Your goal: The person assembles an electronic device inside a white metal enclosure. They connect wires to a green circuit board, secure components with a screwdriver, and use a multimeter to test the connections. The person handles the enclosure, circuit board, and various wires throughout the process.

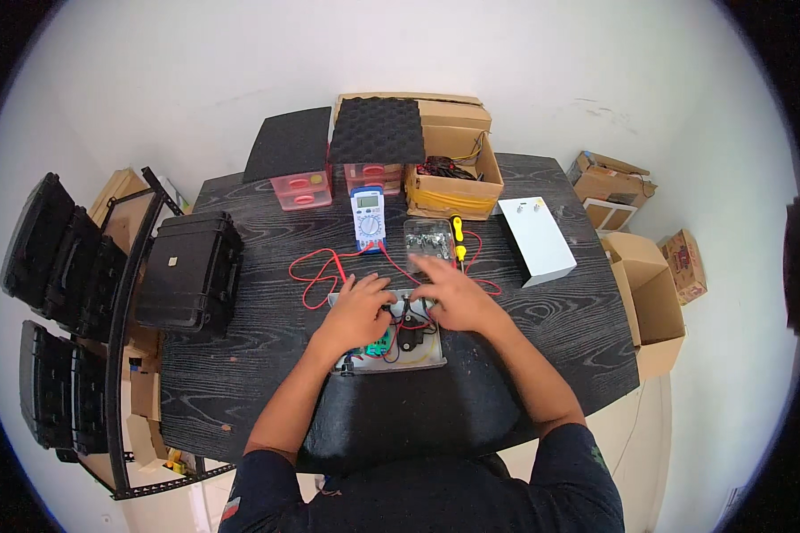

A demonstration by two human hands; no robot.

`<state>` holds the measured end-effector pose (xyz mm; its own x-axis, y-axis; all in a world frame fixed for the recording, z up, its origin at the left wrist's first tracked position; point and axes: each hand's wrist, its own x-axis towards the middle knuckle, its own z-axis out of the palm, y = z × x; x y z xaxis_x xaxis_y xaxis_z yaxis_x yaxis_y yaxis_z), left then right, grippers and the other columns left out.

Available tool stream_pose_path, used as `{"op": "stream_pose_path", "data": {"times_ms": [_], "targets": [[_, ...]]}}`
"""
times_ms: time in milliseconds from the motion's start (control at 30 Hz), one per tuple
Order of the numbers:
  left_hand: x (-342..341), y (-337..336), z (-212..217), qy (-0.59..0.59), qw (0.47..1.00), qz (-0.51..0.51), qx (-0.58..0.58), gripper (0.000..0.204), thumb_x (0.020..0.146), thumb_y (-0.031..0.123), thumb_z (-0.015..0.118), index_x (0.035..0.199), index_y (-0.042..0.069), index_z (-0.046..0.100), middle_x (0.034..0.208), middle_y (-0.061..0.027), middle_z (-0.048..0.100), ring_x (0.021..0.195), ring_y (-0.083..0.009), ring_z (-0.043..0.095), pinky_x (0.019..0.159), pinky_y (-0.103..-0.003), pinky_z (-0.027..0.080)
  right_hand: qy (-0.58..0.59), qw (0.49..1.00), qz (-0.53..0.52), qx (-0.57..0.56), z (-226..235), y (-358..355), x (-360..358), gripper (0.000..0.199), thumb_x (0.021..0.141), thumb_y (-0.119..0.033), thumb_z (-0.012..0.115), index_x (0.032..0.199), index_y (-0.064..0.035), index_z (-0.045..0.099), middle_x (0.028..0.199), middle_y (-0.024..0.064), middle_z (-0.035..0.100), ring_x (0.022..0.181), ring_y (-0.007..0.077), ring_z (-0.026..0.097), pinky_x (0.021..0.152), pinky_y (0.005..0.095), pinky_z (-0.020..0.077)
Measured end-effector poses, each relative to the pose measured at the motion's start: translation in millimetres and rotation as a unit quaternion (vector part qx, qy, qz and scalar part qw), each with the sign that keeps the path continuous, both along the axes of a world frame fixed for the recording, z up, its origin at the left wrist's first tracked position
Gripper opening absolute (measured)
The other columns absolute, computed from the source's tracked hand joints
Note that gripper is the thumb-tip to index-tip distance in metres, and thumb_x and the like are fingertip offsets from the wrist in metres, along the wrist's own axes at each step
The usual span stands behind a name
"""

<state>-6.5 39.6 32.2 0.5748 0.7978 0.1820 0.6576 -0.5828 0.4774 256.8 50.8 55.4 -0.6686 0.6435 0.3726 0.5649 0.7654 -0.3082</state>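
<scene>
Both half-curled, left hand [360, 313] and right hand [458, 298], wired case [428, 359] beneath, grip's hold unclear

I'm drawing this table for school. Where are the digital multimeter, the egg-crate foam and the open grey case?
Digital multimeter [370, 225], head view: its round dial.
Egg-crate foam [378, 131], head view: its bumpy top.
Open grey case [402, 366], head view: its near rim.

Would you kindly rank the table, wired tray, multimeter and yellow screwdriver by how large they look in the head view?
1. Table
2. Wired tray, though partly covered
3. Multimeter
4. Yellow screwdriver
</scene>
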Motion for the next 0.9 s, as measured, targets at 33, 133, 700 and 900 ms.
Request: {"op": "stream_pose_path", "data": {"times_ms": [33, 133, 700, 900], "targets": [[0, 0, 1, 0.0, 1.0, -0.002, -0.004, 0.034, 0.087, 0.014, 0.063, 0.118, 0.008, 0.074, 0.148, -0.0192, 0.059, 0.148, -0.0405, 0.045, 0.123, -0.067, 0.027, 0.031, 0.998, -0.048, -0.037, 1, -3, 6, 0.026, 0.077, -0.004, 0.07, 0.102, -0.0064, 0.074, 0.15, 0.0182, 0.056, 0.137, 0.0391, 0.054, 0.107, 0.0479, 0.0489], [0, -1, 6, 0.01, 1.0, -0.002, -0.013, 0.035, 0.087, 0.011, 0.061, 0.12, 0.009, 0.073, 0.151, -0.0195, 0.058, 0.149, -0.0412, 0.044, 0.123, -0.067, 0.027, 0.136, 0.97, -0.161, -0.118, 10, -21, 16, 0.011, 0.081, -0.005, 0.069, 0.092, -0.0041, 0.069, 0.105, 0.014, 0.073, 0.099, 0.032, 0.071, 0.082, 0.0436, 0.055], [-5, -35, 50, 0.185, 0.982, -0.024, -0.035, 0.147, 0.046, 0.052, 0.095, 0.166, 0.012, 0.022, 0.159, -0.0274, 0.041, 0.15, -0.0498, 0.033, 0.122, -0.076, 0.015, 0.247, 0.916, -0.186, -0.255, -59, -49, 21, 0.047, 0.092, -0.007, 0.071, 0.138, -0.0013, 0.062, 0.097, 0.0114, 0.077, 0.068, 0.014, 0.066, 0.064, 0.0344, 0.0537], [-6, -36, 78, 0.141, 0.989, -0.025, -0.046, 0.137, 0.05, 0.052, 0.091, 0.165, 0.011, 0.03, 0.149, -0.0247, 0.051, 0.131, -0.0483, 0.051, 0.116, -0.06, 0.037, 0.301, 0.831, -0.168, -0.435, -60, -44, 12, 0.043, 0.103, -0.003, 0.058, 0.145, -0.0012, 0.059, 0.115, 0.0082, 0.071, 0.082, 0.011, 0.067, 0.073, 0.03, 0.0578]]}}
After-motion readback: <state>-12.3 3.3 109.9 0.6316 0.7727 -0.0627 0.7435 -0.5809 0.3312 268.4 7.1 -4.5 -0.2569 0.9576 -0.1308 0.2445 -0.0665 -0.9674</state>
